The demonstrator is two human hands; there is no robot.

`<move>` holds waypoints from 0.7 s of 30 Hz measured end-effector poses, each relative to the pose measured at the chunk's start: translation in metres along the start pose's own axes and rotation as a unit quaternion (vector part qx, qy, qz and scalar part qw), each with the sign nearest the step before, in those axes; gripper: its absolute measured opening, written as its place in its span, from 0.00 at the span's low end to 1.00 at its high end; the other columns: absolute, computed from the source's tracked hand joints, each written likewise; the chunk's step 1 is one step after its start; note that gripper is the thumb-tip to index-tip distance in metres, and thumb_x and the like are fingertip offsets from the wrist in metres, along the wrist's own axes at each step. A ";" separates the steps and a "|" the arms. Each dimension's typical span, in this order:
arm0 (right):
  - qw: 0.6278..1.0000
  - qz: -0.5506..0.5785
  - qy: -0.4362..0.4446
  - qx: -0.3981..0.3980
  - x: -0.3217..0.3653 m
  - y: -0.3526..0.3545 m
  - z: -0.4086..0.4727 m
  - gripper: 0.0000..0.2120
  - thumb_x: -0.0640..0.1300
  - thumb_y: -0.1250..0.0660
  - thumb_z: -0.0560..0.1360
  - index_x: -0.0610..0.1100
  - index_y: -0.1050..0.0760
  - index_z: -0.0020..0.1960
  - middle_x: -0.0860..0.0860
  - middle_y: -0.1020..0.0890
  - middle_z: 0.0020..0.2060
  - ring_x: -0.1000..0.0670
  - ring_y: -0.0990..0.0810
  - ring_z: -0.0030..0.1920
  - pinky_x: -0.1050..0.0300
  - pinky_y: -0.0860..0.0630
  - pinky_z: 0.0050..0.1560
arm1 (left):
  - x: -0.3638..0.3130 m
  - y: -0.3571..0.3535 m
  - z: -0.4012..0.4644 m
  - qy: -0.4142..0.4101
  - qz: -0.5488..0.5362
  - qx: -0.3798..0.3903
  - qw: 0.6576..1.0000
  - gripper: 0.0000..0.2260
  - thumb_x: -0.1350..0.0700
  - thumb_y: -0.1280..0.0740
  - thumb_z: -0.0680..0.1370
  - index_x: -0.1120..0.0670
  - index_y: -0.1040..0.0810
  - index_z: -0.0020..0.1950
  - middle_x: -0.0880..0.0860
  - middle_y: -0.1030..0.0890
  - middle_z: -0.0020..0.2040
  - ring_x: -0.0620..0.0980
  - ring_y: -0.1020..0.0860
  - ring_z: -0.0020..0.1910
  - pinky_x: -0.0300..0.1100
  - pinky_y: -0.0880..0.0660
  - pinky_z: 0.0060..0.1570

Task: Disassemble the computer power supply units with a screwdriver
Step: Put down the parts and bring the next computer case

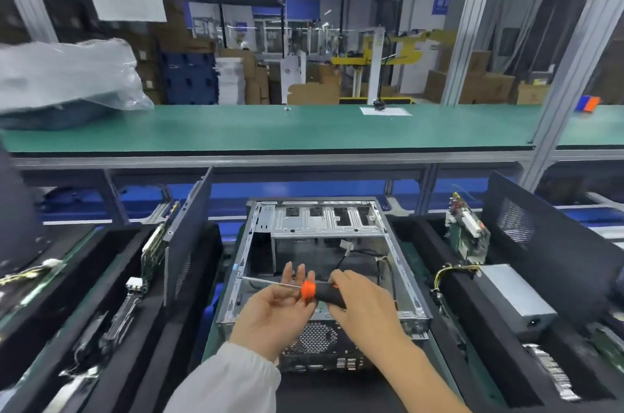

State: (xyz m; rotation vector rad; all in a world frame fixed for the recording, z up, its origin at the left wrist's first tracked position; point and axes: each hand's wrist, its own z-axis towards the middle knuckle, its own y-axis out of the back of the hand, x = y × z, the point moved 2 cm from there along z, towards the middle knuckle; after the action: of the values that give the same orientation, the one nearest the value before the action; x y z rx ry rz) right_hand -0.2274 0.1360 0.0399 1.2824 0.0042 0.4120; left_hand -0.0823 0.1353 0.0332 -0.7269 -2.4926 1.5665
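An open grey metal computer case [410, 297] lies in front of me with its side off and its inside mostly bare. Over it I hold a screwdriver [320, 291] with a black and orange handle, its thin shaft pointing left. My right hand [361, 301] grips the black handle. My left hand [277, 311] is palm up under the orange collar, its fingers lightly round the shaft. A grey power supply unit [513, 297] with yellow and black wires lies in the black tray on the right.
Black foam trays flank the case: the left tray [111, 294] holds circuit boards and a standing black side panel [189, 240], the right tray [472, 338] holds a green board [467, 233], another panel and heatsinks. A green shelf [270, 128] runs across behind, with a plastic-wrapped bundle [64, 81] at its left.
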 end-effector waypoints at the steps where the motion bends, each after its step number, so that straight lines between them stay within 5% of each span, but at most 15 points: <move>1: 1.000 0.000 0.000 -0.003 0.001 -0.001 0.001 0.15 0.52 0.36 0.76 0.54 0.32 0.61 0.57 0.24 0.53 0.52 0.23 0.54 0.58 0.28 0.47 | -0.002 0.001 0.000 -0.013 0.000 0.002 1.000 0.21 0.74 0.47 0.68 0.63 0.21 0.52 0.62 0.20 0.54 0.60 0.24 0.58 0.52 0.33 0.69; 6: 0.999 -0.020 -0.036 0.002 -0.007 0.006 0.010 0.11 0.53 0.37 0.76 0.52 0.31 0.56 0.54 0.21 0.47 0.49 0.20 0.48 0.56 0.31 0.40 | -0.023 -0.006 0.003 -0.068 0.059 0.031 0.995 0.20 0.73 0.48 0.72 0.68 0.25 0.59 0.65 0.23 0.58 0.61 0.27 0.63 0.53 0.35 0.70; 9: 0.995 -0.028 -0.095 0.014 -0.024 0.017 0.025 0.11 0.50 0.35 0.76 0.47 0.34 0.53 0.49 0.20 0.48 0.45 0.19 0.49 0.55 0.32 0.39 | -0.050 -0.010 0.007 -0.135 0.183 0.028 0.973 0.14 0.68 0.46 0.79 0.66 0.25 0.60 0.63 0.21 0.59 0.58 0.26 0.63 0.49 0.33 0.67; 11: 0.990 -0.034 -0.134 0.031 -0.040 0.025 0.040 0.10 0.48 0.35 0.75 0.46 0.34 0.51 0.47 0.20 0.49 0.43 0.20 0.50 0.55 0.31 0.41 | -0.077 -0.010 0.014 -0.240 0.380 -0.051 0.892 0.13 0.66 0.43 0.80 0.65 0.24 0.62 0.61 0.21 0.60 0.55 0.24 0.62 0.46 0.31 0.65; 14: 0.983 -0.047 -0.171 0.039 -0.066 0.030 0.066 0.06 0.44 0.38 0.75 0.46 0.28 0.51 0.45 0.20 0.49 0.41 0.20 0.49 0.55 0.28 0.42 | -0.114 -0.009 0.025 -0.293 0.669 -0.193 0.656 0.15 0.62 0.38 0.80 0.62 0.28 0.67 0.56 0.25 0.65 0.53 0.26 0.61 0.45 0.31 0.60; 15: 0.983 -0.053 -0.173 0.035 -0.074 0.029 0.074 0.05 0.44 0.38 0.76 0.47 0.27 0.51 0.45 0.19 0.48 0.42 0.20 0.48 0.55 0.27 0.40 | -0.123 -0.008 0.030 -0.272 0.720 -0.208 0.604 0.18 0.60 0.36 0.79 0.61 0.31 0.68 0.56 0.27 0.65 0.54 0.27 0.61 0.46 0.31 0.59; 18: 0.978 -0.075 -0.189 0.052 -0.093 0.017 0.098 0.10 0.49 0.37 0.78 0.46 0.27 0.57 0.43 0.24 0.56 0.41 0.23 0.54 0.52 0.24 0.47 | -0.143 -0.003 0.050 -0.195 0.797 -0.211 0.531 0.26 0.55 0.32 0.78 0.64 0.37 0.71 0.57 0.32 0.65 0.54 0.30 0.62 0.45 0.32 0.60; 21: 0.965 -0.055 -0.235 0.101 -0.109 -0.003 0.118 0.16 0.51 0.35 0.78 0.41 0.29 0.60 0.41 0.25 0.58 0.40 0.23 0.55 0.51 0.25 0.50 | -0.158 0.003 0.077 -0.111 0.822 -0.198 0.521 0.29 0.50 0.33 0.79 0.63 0.37 0.74 0.57 0.30 0.70 0.56 0.29 0.67 0.45 0.32 0.67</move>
State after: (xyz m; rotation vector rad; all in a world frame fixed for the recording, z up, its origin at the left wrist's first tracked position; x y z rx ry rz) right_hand -0.3008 -0.0067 0.0477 1.5480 -0.2877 0.0026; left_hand 0.0321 0.0022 0.0195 -3.8060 -1.7152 0.8970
